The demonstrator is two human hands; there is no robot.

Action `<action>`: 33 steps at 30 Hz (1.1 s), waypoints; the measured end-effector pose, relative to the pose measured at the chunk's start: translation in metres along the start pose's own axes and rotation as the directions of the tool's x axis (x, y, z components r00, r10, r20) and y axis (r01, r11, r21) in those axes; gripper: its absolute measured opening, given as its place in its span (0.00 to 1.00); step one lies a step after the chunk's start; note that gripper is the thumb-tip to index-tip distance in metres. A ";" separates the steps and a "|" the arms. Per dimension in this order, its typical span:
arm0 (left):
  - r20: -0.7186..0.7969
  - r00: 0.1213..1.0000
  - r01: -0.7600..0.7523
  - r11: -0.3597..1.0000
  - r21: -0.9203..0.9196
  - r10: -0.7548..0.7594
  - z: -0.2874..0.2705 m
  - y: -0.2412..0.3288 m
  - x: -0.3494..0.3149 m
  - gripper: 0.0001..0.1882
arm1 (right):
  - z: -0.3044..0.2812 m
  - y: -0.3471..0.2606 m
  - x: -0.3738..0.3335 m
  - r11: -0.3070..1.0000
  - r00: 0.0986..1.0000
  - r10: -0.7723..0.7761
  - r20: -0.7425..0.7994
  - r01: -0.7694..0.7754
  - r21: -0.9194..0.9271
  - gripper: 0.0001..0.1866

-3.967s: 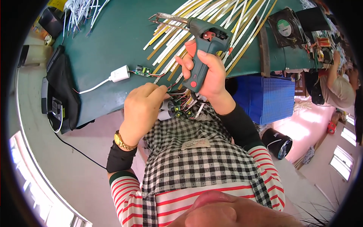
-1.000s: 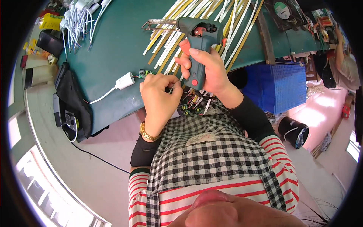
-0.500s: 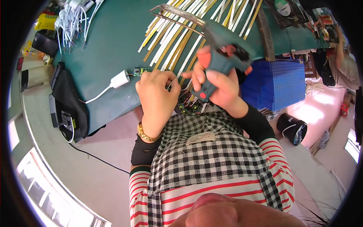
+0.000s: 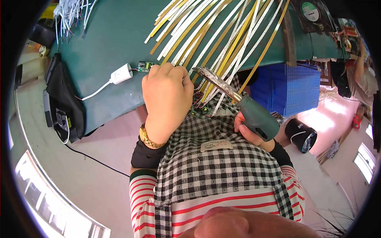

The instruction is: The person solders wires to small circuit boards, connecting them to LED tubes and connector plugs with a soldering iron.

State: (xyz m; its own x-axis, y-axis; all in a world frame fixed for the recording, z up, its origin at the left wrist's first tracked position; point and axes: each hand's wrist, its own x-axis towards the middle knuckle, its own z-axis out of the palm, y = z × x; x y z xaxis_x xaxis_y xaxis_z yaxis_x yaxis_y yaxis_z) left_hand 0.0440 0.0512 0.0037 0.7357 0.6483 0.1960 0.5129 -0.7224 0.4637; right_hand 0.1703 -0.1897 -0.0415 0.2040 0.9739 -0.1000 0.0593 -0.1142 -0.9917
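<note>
My right hand (image 4: 250, 133) grips a dark green soldering gun (image 4: 260, 117), its metal barrel slanting up and left. The gun's tip is close to the fingers of my left hand (image 4: 164, 99), over the ends of long thin white and yellow strips (image 4: 222, 51). My left hand is closed at the table edge; its fingertips are turned away, so what they pinch is hidden. Just left of them is a small green circuit board (image 4: 146, 66), wired to a white cylindrical housing (image 4: 121, 73) with a white cable. Small wired boards (image 4: 200, 110) lie partly covered at my lap.
On the green table (image 4: 107, 43), a bundle of white cables (image 4: 73, 16) lies at the far left and a black case (image 4: 65, 91) at the near left. Blue crates (image 4: 293, 91) and a black bucket (image 4: 301, 135) stand to the right. Another person's arm (image 4: 359, 65) shows at far right.
My right hand has come down and nearer with the soldering gun, whose tip has dropped from above the strips to beside my left fingers. Several strips now reach over the table edge toward my lap.
</note>
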 end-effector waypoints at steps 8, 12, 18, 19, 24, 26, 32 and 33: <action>0.010 1.000 -0.012 1.000 0.006 0.012 0.000 0.001 0.001 0.03 | 0.001 -0.001 -0.005 0.992 0.992 0.128 0.013 -0.128 -0.008 0.07; 0.011 1.000 -0.020 1.000 0.009 0.020 -0.002 0.001 0.001 0.03 | 0.003 -0.003 -0.003 0.997 0.997 0.067 -0.032 -0.068 -0.031 0.08; 0.009 1.000 -0.023 0.999 0.032 0.023 -0.003 0.002 0.003 0.02 | -0.005 -0.009 0.010 0.991 0.992 -0.124 -0.011 0.123 -0.061 0.19; 0.012 1.000 -0.018 0.999 0.029 0.017 -0.003 0.003 0.004 0.02 | -0.001 -0.008 0.010 0.990 0.992 -0.129 -0.011 0.128 -0.062 0.19; 0.009 1.000 -0.010 1.000 0.002 0.010 -0.004 0.001 0.005 0.02 | 0.006 -0.018 0.020 0.950 0.971 0.012 -0.239 0.063 0.307 0.23; 0.007 1.000 -0.015 1.000 -0.003 0.015 -0.003 0.002 0.005 0.02 | 0.006 -0.019 0.026 0.943 0.965 0.040 -0.258 0.049 0.329 0.23; -0.005 1.000 -0.003 1.000 -0.006 0.003 -0.001 0.002 0.004 0.02 | -0.005 -0.007 0.041 0.941 0.931 -0.005 -0.364 0.127 0.313 0.24; -0.010 1.000 -0.016 1.000 -0.004 0.016 -0.002 0.002 0.004 0.02 | -0.006 -0.010 0.044 0.931 0.916 -0.022 -0.401 0.165 0.327 0.23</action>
State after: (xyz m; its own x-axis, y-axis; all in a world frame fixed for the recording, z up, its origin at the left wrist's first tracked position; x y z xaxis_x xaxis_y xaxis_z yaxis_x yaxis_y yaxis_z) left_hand 0.0467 0.0529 0.0074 0.7397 0.6387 0.2119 0.4990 -0.7319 0.4641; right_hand 0.1845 -0.1472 -0.0352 0.5773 0.8157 -0.0377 -0.2304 0.1184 -0.9659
